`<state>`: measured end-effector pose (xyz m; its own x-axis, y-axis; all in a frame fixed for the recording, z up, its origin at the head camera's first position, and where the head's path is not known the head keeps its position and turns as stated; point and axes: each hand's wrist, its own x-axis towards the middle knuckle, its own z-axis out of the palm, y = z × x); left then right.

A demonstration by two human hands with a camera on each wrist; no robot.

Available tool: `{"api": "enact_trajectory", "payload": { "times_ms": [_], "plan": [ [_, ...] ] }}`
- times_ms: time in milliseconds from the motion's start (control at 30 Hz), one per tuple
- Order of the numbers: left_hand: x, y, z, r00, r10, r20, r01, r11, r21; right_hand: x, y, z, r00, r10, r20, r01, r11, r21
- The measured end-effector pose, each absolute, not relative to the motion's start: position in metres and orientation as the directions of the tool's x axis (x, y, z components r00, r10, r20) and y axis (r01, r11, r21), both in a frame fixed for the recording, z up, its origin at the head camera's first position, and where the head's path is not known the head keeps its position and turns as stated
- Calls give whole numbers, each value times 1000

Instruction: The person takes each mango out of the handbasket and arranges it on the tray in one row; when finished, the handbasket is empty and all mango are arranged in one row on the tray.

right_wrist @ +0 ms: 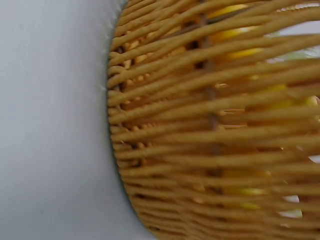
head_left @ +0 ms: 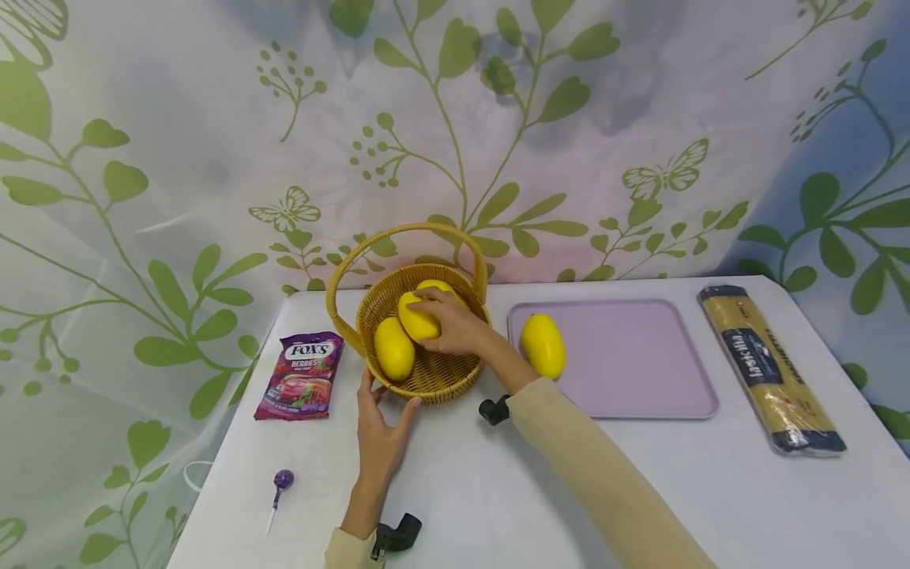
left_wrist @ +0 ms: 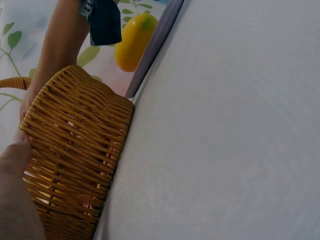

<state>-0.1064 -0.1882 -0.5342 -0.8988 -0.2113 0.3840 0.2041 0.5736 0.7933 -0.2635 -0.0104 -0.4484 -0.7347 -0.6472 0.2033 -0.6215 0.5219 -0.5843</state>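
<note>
A wicker basket (head_left: pixel 441 387) with a tall handle holds several yellow mangoes. Inside it, my right hand (head_left: pixel 455 324) grips one mango (head_left: pixel 418 318) from above, with the fingers curled over its top. Another mango (head_left: pixel 394 349) lies at the basket's left side, and one more (head_left: pixel 435 284) shows partly behind the hand. My left hand (head_left: pixel 381 442) touches the basket's near left side, thumb and fingers spread apart. In the left wrist view its thumb (left_wrist: pixel 17 152) rests near the rim. The right wrist view shows only the woven wall, with yellow through the gaps; the hand is hidden there.
A lilac tray (head_left: pixel 626 356) right of the basket bears a mango (head_left: pixel 543 346) at its left edge. Farther right lies a spaghetti pack (head_left: pixel 771 367). Left of the basket are a Fox's candy bag (head_left: pixel 302 375) and a purple lollipop (head_left: pixel 282 480). A patterned curtain hangs behind the table.
</note>
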Motion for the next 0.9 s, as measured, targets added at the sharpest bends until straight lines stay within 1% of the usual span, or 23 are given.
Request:
{"api": "enact_trajectory", "payload": {
  "times_ms": [133,233,400,667,900],
  "plan": [
    [-107,-188,-536,-893,-212,397,215,575,790,-259,1,-444,-726,-623,291,-655,500,-566],
    [-107,-188,-537,-894,-212,395,211,578,788,-256,7,-443,-727,-606,323,-664,499,-557],
    [-105,-189,-536,-901,-215,376,199,564,801,-247,17,-439,-725,-582,369,-671,476,-568],
    [-104,-188,-535,-908,-215,360,190,555,810,-227,42,-431,-704,-507,497,-703,401,-587],
    [-106,-188,-536,-903,-212,374,203,556,806,-207,79,-428,-731,-427,532,-680,388,-622]
  ]
}}
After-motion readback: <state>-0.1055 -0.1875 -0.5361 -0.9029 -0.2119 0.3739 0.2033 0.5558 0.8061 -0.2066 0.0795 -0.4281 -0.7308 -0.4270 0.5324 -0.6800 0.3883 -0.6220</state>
